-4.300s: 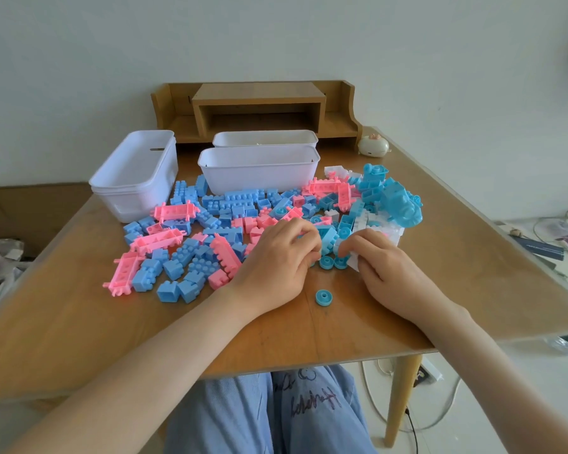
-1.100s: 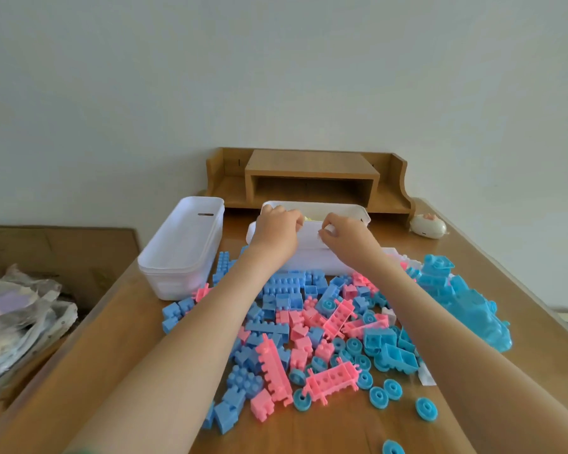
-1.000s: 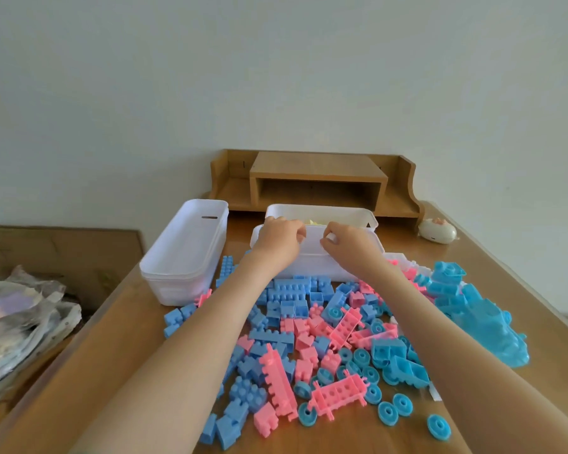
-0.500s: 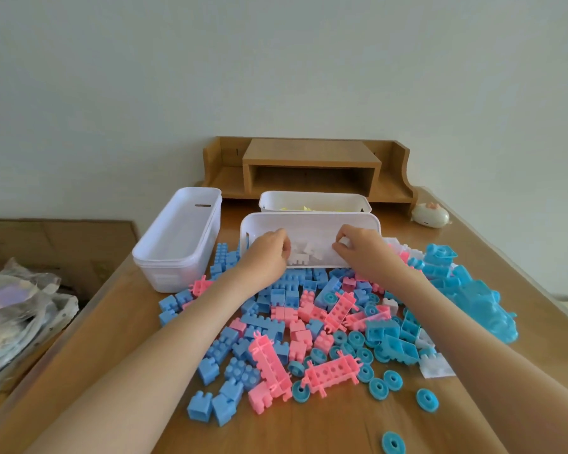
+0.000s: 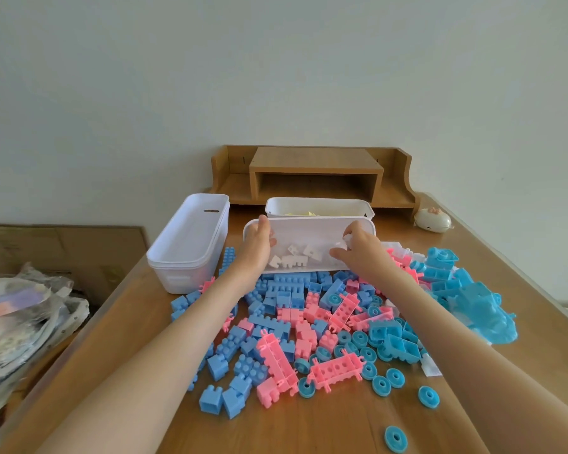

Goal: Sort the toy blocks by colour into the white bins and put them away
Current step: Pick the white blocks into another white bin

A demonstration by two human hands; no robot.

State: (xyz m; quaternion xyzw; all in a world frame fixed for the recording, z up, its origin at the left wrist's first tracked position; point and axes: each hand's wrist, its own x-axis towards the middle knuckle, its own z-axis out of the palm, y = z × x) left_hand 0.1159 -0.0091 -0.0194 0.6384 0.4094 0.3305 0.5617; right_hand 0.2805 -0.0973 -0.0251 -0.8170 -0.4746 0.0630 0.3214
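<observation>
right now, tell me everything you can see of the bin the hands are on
The bin is a white oblong plastic tub with rounded corners. It looks tipped toward the camera, so its inside shows, with a few white blocks against the near wall. It stands between the block pile and the far bin. The left hand grips its left end; the right hand is at its right end, grip unclear.

Loose blocks are showing two colours, sky blue blocks [image 5: 286, 285] and candy pink blocks [image 5: 336, 368], while the round wheels [image 5: 428, 396] are showing a deeper teal. All three bins are gleaming white: the left bin [image 5: 191, 237], the near bin [image 5: 309, 229] carrying white pieces [image 5: 292, 260], and the far bin [image 5: 318, 208] carrying pale yellow pieces [image 5: 304, 213]. The counter [image 5: 325, 427] is glowing honey brown with wood grain.
</observation>
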